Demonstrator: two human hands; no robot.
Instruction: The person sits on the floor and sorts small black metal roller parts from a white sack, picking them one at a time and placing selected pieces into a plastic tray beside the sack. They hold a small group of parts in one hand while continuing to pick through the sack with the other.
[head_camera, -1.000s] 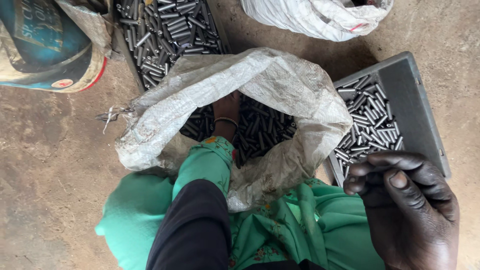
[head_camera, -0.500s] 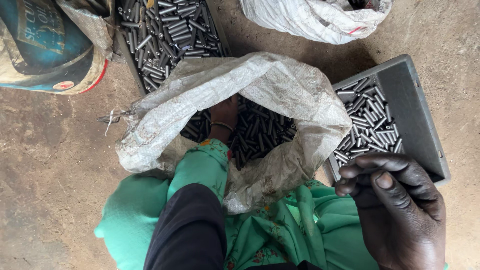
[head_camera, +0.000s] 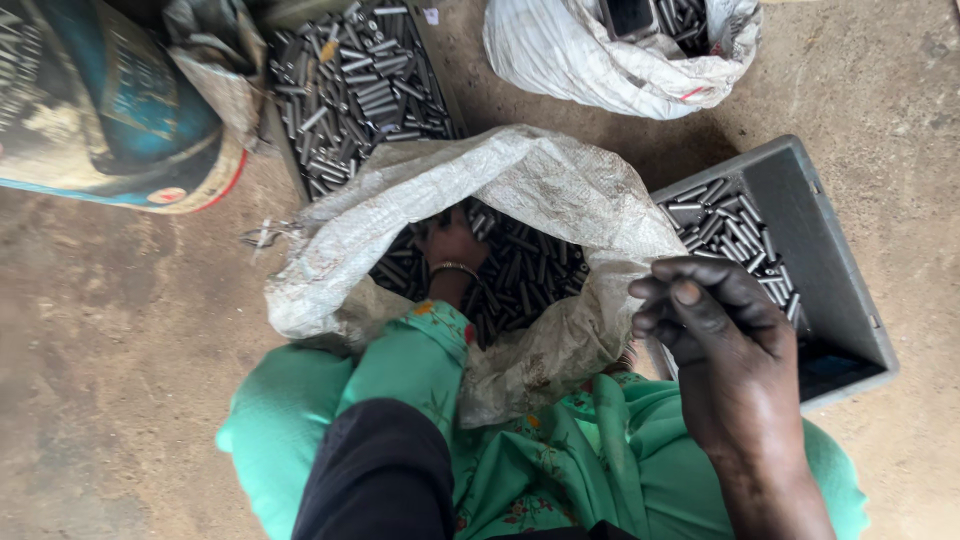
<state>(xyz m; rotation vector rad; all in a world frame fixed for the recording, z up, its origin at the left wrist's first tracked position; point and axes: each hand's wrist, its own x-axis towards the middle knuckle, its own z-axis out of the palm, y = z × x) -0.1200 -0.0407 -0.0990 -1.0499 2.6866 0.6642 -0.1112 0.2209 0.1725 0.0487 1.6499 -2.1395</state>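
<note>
My left hand (head_camera: 452, 243) reaches down into an open white woven sack (head_camera: 520, 185) filled with short dark metal cylinders (head_camera: 525, 275). A thin bangle sits on that wrist, and the sack's flap hides the fingers, so their grip cannot be made out. My right hand (head_camera: 715, 340) hovers at the sack's right edge, over the near left corner of a grey plastic tray (head_camera: 815, 250). Its fingers are curled together and nothing shows between them. A green garment (head_camera: 400, 370) covers my lap and left forearm.
The grey tray holds more cylinders (head_camera: 725, 225). A second dark tray of cylinders (head_camera: 350, 85) lies behind the sack. Another white sack (head_camera: 610, 60) stands at the back right, and a blue drum (head_camera: 100, 110) lies at the back left. The floor is bare concrete.
My right hand has risen and shifted left, from beside the grey tray to the sack's right edge. My left hand stays inside the sack.
</note>
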